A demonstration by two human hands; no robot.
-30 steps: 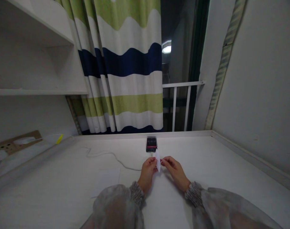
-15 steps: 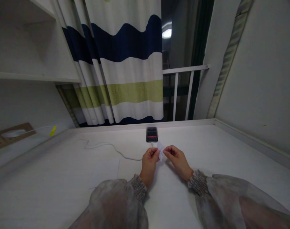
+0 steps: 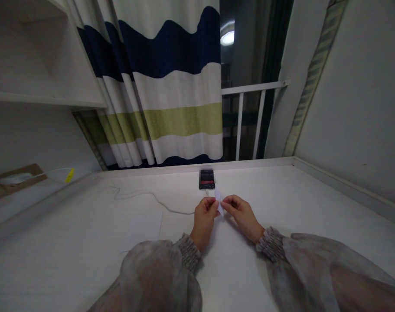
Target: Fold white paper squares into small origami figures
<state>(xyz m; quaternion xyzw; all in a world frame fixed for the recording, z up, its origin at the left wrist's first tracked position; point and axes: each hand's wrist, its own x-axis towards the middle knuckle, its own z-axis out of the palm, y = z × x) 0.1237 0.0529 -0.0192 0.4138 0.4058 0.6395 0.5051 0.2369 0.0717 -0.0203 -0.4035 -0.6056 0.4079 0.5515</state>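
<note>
A small piece of folded white paper (image 3: 218, 203) is held up on edge between my two hands, above the white tabletop (image 3: 230, 277). My left hand (image 3: 205, 219) pinches its left side between thumb and fingers; a ring shows on one finger. From the right, my right hand (image 3: 242, 214) has thumb and forefinger pressed together at the paper's other side. Just beyond the paper lies a phone (image 3: 207, 179) with a dark screen, a white cable (image 3: 176, 212) plugged into its near end.
A flat white paper sheet (image 3: 144, 227) lies left of my left forearm. Raised edging (image 3: 164, 167) borders the table at the back. Behind hang striped curtains (image 3: 184, 86) and a white railing (image 3: 254, 89). A shelf (image 3: 47, 99) juts out at upper left, above a wall socket panel (image 3: 18, 180).
My right fingertips have come slightly closer to the paper, and its tilt has changed a little. The whole view has shifted slightly, with the background sitting higher.
</note>
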